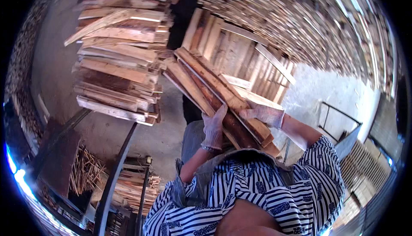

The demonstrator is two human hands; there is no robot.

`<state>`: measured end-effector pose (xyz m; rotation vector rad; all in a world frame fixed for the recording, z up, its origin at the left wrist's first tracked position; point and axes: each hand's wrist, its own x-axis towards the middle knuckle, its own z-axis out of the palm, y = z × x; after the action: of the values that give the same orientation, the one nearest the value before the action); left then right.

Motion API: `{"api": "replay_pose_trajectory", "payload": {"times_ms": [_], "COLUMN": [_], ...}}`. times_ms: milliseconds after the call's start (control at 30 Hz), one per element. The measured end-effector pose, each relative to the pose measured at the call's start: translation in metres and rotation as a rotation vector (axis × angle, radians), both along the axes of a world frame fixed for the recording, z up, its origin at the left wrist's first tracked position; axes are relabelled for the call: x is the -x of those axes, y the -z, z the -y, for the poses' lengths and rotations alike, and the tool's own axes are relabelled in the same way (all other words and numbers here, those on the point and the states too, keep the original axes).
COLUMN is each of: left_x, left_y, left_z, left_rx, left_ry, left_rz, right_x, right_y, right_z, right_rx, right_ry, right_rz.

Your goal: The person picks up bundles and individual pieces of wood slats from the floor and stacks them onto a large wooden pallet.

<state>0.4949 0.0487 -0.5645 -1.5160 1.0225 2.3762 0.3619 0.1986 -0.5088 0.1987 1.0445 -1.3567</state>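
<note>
A bundle of rough wooden boards [210, 85], some edged with dark bark, lies slantwise in front of my body. Gloved, my left hand [214, 126] grips the bundle's left side, thumb across the top. On the opposite side my right hand [262, 115], also gloved, is closed round the boards' edge. Both hands hold the bundle near its close end, by my apron [193, 184]. The fingers beneath the wood are hidden.
To the left rises a stack of boards [116, 73]. Ahead sits a lower pile of planks [236, 47], and a long wall of stacked wood [296, 21] runs along the far right. Dark metal bars [115, 176] stand at lower left; a thin metal frame [339, 113] is at right.
</note>
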Motion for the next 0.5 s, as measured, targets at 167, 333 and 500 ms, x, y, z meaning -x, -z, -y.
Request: {"api": "replay_pose_trajectory", "payload": {"times_ms": [167,333,500], "left_x": [0.038,0.104,0.177], "left_y": [0.001,0.054,0.17], "left_z": [-0.047,-0.07,-0.079], "left_rx": [-0.325,-0.534,-0.557], "left_ry": [0.351,0.426,0.454], "left_rz": [-0.004,-0.088,-0.011], "right_x": [0.003,0.053,0.098], "right_y": [0.006,0.059,0.18], "right_z": [-0.073,-0.112,-0.11], "right_rx": [-0.319,-0.419,-0.326], "right_ry": [0.13,0.26,0.4], "right_rz": [0.032,0.411,0.412]}}
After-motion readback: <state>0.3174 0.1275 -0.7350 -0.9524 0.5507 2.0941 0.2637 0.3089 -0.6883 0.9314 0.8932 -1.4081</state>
